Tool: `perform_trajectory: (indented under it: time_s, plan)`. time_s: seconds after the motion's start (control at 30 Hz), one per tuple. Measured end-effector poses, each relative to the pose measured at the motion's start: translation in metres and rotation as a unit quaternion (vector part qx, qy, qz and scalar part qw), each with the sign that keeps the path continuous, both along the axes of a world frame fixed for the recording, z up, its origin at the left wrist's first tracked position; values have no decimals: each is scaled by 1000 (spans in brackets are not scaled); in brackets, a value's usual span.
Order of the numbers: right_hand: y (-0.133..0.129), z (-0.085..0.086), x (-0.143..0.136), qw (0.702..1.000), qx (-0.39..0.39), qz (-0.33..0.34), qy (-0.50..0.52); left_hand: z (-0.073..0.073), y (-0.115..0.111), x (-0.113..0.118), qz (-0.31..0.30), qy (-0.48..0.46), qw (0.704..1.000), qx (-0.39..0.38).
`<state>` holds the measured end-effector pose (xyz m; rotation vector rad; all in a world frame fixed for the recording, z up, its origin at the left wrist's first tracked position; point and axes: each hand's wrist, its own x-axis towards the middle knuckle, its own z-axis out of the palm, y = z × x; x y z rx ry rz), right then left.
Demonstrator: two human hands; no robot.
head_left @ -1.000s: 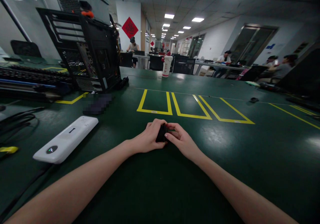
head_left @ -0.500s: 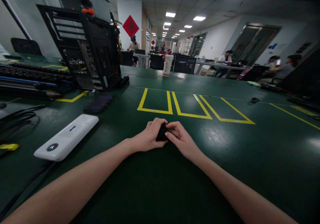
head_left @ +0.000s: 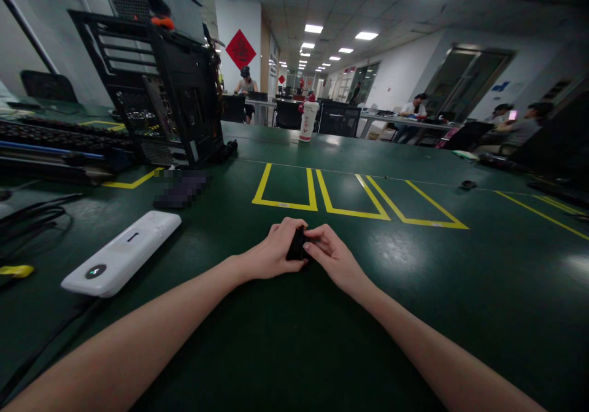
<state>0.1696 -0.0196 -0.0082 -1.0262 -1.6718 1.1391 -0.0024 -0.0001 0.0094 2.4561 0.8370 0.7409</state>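
Note:
A small black object [head_left: 296, 245] is held between my two hands above the dark green table [head_left: 294, 338]. My left hand [head_left: 275, 251] wraps round its left side, with the thumb below and the fingers over the top. From the right, the thumb and forefinger of my right hand [head_left: 332, 253] pinch at its edge. My fingers cover much of the object, so its exact shape cannot be made out. Yellow tape outlines [head_left: 284, 206] lie on the table just beyond my hands.
A white power bank [head_left: 122, 255] with a cable and a dark blurred item [head_left: 183, 190] lie at left. Behind them stands an open computer case [head_left: 184, 93]. A white cup [head_left: 308, 120] is farther back; a small black ring [head_left: 468, 185] lies at right. People sit in the background.

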Motion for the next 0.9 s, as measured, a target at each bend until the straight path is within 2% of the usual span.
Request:
perform_trajectory:
  time_s: [0.17, 0.33, 0.7, 0.9]
  plan:
    - [-2, 3, 0, 1000, -27, -2, -1, 2, -1, -1, -5, 5, 1000, -7]
    - [-6, 5, 3, 999, -22, 28, -1, 3, -1, -1, 1, 5, 1000, -20]
    - [-1, 3, 1, 1000, -15, -1, -7, 3, -2, 0, -5, -4, 1000, -15]
    - [-2, 5, 4, 999, -32, 16, -27, 4, -2, 0, 5, 1, 1000, -16]
